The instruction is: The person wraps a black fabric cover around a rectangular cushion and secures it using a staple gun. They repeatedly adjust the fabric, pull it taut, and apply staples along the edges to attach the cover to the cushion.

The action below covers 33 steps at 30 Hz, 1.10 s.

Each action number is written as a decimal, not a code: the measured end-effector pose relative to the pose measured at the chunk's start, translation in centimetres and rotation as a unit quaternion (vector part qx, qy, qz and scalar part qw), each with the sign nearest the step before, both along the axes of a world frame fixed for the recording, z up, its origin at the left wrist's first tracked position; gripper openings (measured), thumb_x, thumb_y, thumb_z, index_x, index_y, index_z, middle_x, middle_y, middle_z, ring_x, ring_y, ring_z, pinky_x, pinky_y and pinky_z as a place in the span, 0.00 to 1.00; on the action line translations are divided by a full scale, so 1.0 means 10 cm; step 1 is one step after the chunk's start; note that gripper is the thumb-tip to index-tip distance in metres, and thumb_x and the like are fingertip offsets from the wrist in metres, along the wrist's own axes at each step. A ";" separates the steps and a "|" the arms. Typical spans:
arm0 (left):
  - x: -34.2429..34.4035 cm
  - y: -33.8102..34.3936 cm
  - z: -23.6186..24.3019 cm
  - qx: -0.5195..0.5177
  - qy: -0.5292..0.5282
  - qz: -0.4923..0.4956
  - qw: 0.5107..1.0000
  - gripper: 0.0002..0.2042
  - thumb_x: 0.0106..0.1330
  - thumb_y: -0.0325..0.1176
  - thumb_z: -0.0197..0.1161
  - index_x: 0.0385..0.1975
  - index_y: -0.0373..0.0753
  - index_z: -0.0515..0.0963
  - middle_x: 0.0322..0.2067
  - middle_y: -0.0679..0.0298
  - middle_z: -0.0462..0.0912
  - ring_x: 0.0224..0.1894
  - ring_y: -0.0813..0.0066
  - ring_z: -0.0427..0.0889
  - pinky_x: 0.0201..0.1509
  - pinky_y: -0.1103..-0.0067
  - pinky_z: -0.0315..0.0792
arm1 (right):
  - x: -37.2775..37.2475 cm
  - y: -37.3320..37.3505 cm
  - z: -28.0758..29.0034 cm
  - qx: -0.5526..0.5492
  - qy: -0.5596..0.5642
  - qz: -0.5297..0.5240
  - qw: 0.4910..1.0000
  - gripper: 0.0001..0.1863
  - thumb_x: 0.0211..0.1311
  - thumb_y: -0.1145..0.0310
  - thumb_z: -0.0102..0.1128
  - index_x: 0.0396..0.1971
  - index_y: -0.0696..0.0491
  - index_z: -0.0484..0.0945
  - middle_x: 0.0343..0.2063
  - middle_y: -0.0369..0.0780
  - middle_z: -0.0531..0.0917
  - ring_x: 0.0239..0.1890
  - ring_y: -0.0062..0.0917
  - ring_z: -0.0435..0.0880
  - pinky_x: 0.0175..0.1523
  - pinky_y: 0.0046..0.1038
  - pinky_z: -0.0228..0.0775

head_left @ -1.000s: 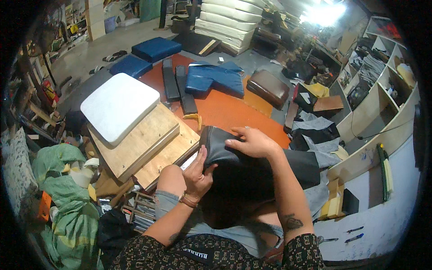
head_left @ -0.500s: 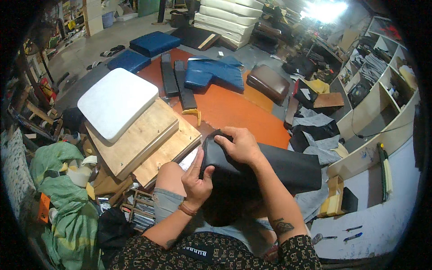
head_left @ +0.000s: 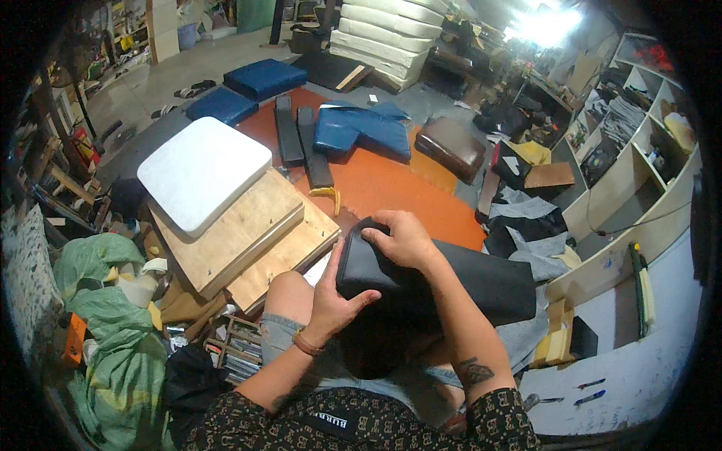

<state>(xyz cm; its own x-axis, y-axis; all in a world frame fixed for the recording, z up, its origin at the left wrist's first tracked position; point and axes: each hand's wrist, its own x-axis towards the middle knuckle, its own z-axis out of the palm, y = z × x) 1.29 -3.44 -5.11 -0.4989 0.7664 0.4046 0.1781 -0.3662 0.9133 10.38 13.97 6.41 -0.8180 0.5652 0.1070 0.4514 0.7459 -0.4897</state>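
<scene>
- Hands at frame centre: left hand (head_left: 331, 297) grasps the black cushion's (head_left: 481, 282) near corner.
- Right hand (head_left: 402, 239) clamps its upper edge.
- Wooden boards (head_left: 248, 240) lie left of it.

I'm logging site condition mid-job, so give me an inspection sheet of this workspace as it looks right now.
Surface: orange mat on the floor, partly covered.
Job's things: black cushion across the person's lap.
Hands: left hand grips the cushion's near end; right hand presses on its top corner.
Clutter: white foam pad on wooden boards; blue cushions; brown cushion; green sacks; fabric scraps.
Cables: thin dark cable along the shelf front.
Surroundings: shelving on the right, stacked foam slabs at the back.
</scene>
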 end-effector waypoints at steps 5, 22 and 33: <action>0.00 0.05 -0.03 -0.018 0.012 0.037 0.999 0.59 0.53 0.55 0.86 0.78 0.28 0.58 0.69 0.44 0.74 0.71 0.58 0.74 0.74 0.66 0.70 | -0.02 -0.07 0.03 0.008 -0.008 -0.015 1.000 0.17 0.67 0.54 0.68 0.48 0.49 0.90 0.40 0.49 0.91 0.45 0.49 0.89 0.53 0.48 0.81; -0.97 0.40 -0.16 -0.115 -0.183 -0.325 0.921 0.46 0.73 0.65 0.61 0.78 0.32 0.61 0.71 0.56 0.72 0.72 0.66 0.71 0.78 0.71 0.64 | -0.11 -0.22 -0.04 -0.030 0.004 -0.041 0.999 0.16 0.69 0.53 0.66 0.44 0.49 0.91 0.39 0.51 0.90 0.45 0.50 0.89 0.53 0.49 0.80; -1.11 0.35 -0.12 -0.213 -0.120 -0.338 0.909 0.19 0.75 0.37 0.69 0.60 0.33 0.84 0.46 0.68 0.89 0.46 0.80 0.83 0.56 0.79 0.77 | 0.15 0.12 0.05 -0.277 -0.163 0.064 0.945 0.33 0.69 0.39 0.68 0.50 0.59 0.88 0.39 0.42 0.90 0.42 0.29 0.86 0.51 0.35 0.79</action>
